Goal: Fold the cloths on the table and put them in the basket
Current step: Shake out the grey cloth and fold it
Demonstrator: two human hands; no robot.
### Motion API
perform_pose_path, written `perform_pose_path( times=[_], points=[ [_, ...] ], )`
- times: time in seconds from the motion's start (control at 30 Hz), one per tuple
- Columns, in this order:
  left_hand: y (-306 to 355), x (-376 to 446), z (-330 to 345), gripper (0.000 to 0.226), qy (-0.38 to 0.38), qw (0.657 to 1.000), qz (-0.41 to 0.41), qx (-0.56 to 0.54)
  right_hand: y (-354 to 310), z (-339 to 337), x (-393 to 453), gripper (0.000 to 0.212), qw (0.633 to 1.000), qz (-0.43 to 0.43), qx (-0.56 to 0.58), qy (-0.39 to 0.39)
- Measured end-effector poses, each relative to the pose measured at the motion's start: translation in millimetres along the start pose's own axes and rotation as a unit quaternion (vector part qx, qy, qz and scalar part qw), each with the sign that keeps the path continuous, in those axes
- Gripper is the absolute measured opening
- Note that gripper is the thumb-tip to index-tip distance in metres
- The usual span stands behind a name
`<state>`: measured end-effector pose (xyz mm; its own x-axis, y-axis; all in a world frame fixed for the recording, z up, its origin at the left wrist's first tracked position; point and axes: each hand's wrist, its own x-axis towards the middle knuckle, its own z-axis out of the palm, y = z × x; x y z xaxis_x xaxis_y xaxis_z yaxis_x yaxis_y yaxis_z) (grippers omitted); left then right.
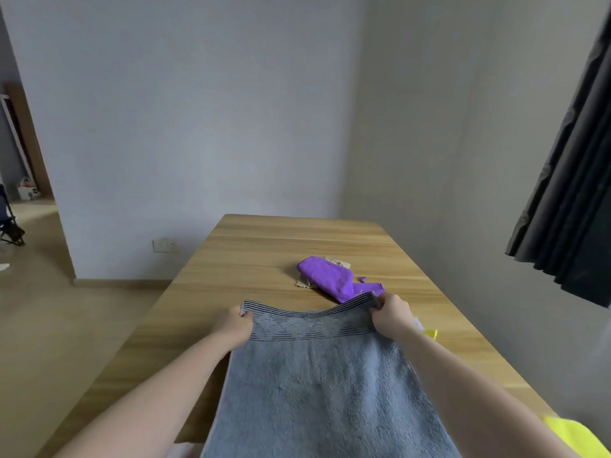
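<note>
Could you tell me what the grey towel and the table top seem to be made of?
Grey towel: apparently terry cotton, with a matte looped pile and a flat woven striped band at the far end. Table: light wood-grain surface with a slight sheen, possibly laminate rather than solid wood.

grey towel (317, 385) — spread, purple cloth (330, 279) crumpled

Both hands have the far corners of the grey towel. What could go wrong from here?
The left hand and right hand pinch only the corners of the grey towel, so one could slip and skew the fold. The purple cloth lies just beyond and might get swept. No basket is in view.
</note>
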<state>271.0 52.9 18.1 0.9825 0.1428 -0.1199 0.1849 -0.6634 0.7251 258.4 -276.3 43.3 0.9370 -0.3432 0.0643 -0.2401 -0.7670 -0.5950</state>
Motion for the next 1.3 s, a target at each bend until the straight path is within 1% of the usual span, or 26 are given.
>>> perform_pose_path(
  times=[0.07, 0.1, 0.13, 0.17, 0.23, 0.27, 0.3, 0.33, 0.37, 0.4, 0.43, 0.5, 0.53, 0.57, 0.63, 0.77, 0.83, 0.87, 0.93, 1.0, 1.07, 1.1, 1.17, 1.2, 1.27, 1.3],
  points=[
    [-4, 3, 6, 0.043, 0.002, 1.000, 0.007, 0.018, 5, 9, 5, 0.023, 1.000, 0.009, -0.020, -0.012],
    [-3, 3, 7, 0.038, 0.000, 1.000, 0.005, 0.024, 7, 11, 6, 0.025, 0.999, 0.012, -0.028, -0.017],
    [-3, 4, 8, 0.031, -0.012, 1.000, 0.002, 0.028, 10, 15, 7, 0.028, 0.999, 0.015, -0.033, -0.022],
    [0, 3, 5, 0.033, -0.034, 0.999, -0.001, 0.028, 12, 17, 7, 0.030, 0.999, 0.017, -0.037, -0.025],
    [4, 2, 0, 0.068, -0.066, 0.997, -0.003, 0.033, 14, 21, 8, 0.032, 0.998, 0.022, -0.044, -0.029],
    [2, 5, -1, 0.080, -0.078, 0.996, -0.008, 0.035, 15, 22, 9, 0.031, 0.998, 0.022, -0.046, -0.029],
    [1, 8, -2, 0.081, -0.087, 0.996, -0.012, 0.034, 15, 23, 10, 0.029, 0.998, 0.022, -0.046, -0.030],
    [0, 9, -2, 0.072, -0.095, 0.995, -0.014, 0.024, 14, 23, 11, 0.026, 0.998, 0.023, -0.042, -0.030],
    [0, 10, -3, 0.052, -0.095, 0.995, -0.011, 0.001, 14, 23, 12, 0.024, 0.999, 0.024, -0.032, -0.027],
    [2, 11, -2, 0.026, -0.087, 0.996, -0.010, -0.028, 13, 23, 13, 0.022, 0.999, 0.024, -0.020, -0.019],
    [4, 10, -2, 0.018, -0.079, 0.994, -0.005, -0.071, 11, 22, 14, 0.022, 1.000, 0.022, -0.007, -0.010],
    [8, 13, -1, 0.032, -0.052, 0.985, 0.001, -0.167, 10, 23, 15, 0.023, 1.000, 0.018, 0.017, 0.007],
    [9, 15, 1, 0.031, -0.033, 0.980, -0.001, -0.197, 10, 24, 16, 0.024, 1.000, 0.013, 0.021, 0.011],
    [12, 14, 1, 0.025, -0.024, 0.976, -0.006, -0.218, 10, 25, 17, 0.024, 1.000, 0.008, 0.018, 0.015],
    [15, 11, 6, 0.015, -0.043, 0.978, -0.016, -0.205, 11, 27, 20, 0.026, 1.000, 0.006, -0.002, 0.020],
    [15, 12, 12, 0.038, -0.079, 0.991, -0.033, -0.106, 14, 35, 26, 0.032, 0.998, 0.013, -0.056, -0.008],
    [20, 13, 14, 0.061, -0.097, 0.992, -0.041, -0.070, 14, 37, 27, 0.035, 0.997, 0.011, -0.072, -0.023],
    [22, 13, 15, 0.068, -0.103, 0.992, -0.044, -0.055, 13, 38, 27, 0.037, 0.997, 0.009, -0.074, -0.029],
    [26, 15, 15, 0.073, -0.103, 0.993, -0.046, -0.025, 13, 37, 28, 0.045, 0.997, 0.001, -0.069, -0.036],
    [28, 17, 15, 0.074, -0.112, 0.993, -0.040, -0.019, 12, 36, 31, 0.054, 0.997, -0.008, -0.062, -0.039],
    [29, 21, 15, 0.069, -0.116, 0.992, -0.039, -0.027, 12, 34, 34, 0.057, 0.997, -0.017, -0.064, -0.032],
    [30, 20, 14, 0.059, -0.117, 0.992, -0.034, -0.034, 12, 33, 35, 0.051, 0.997, -0.025, -0.071, -0.028],
    [30, 22, 12, 0.039, -0.138, 0.988, -0.016, -0.060, 11, 30, 34, 0.023, 0.996, -0.039, -0.077, -0.024],
    [29, 24, 10, 0.036, -0.154, 0.985, 0.001, -0.073, 11, 28, 33, 0.014, 0.996, -0.042, -0.071, -0.023],
    [28, 25, 3, 0.037, -0.165, 0.981, 0.033, -0.092, 8, 20, 30, 0.013, 0.998, -0.049, -0.034, -0.015],
    [27, 25, -1, 0.034, -0.159, 0.981, 0.046, -0.099, 7, 16, 28, 0.014, 0.998, -0.059, -0.004, -0.001]
  ],
)
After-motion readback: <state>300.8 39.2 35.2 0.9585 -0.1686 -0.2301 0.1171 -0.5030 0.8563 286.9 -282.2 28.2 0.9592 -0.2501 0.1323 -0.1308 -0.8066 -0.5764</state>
